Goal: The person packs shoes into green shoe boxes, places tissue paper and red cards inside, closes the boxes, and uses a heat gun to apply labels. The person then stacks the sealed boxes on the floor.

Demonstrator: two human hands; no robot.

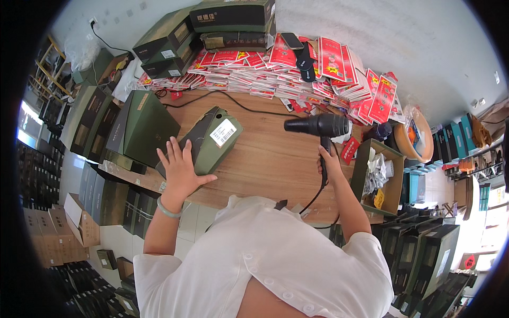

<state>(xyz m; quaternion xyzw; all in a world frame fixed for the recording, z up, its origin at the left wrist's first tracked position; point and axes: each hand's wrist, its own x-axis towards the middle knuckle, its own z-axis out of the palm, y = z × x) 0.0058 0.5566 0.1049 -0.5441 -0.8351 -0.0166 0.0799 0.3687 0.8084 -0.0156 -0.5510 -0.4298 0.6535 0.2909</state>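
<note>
A black hair dryer (pixel 317 125) is held upright by its handle in my right hand (pixel 330 165), its nozzle turned left over the table. My left hand (pixel 183 168) lies spread, fingers apart, against the near left end of a dark green shoe box (pixel 225 151). That box sits tilted on the wooden table (pixel 265 138), a white barcode label (pixel 222 132) on its green side. Just left of my fingers stands a larger dark green box (pixel 143 124). From the dryer's handle a black cord runs down toward the table's near edge.
Stacks of red and white printed cards (pixel 249 71) line the table's back, with a phone (pixel 291 41) on top. At right stand an open box of crumpled wrappers (pixel 377 177) and an orange basket (pixel 416 135). Shoe boxes (pixel 230 16) pile up at back left; more surround the table.
</note>
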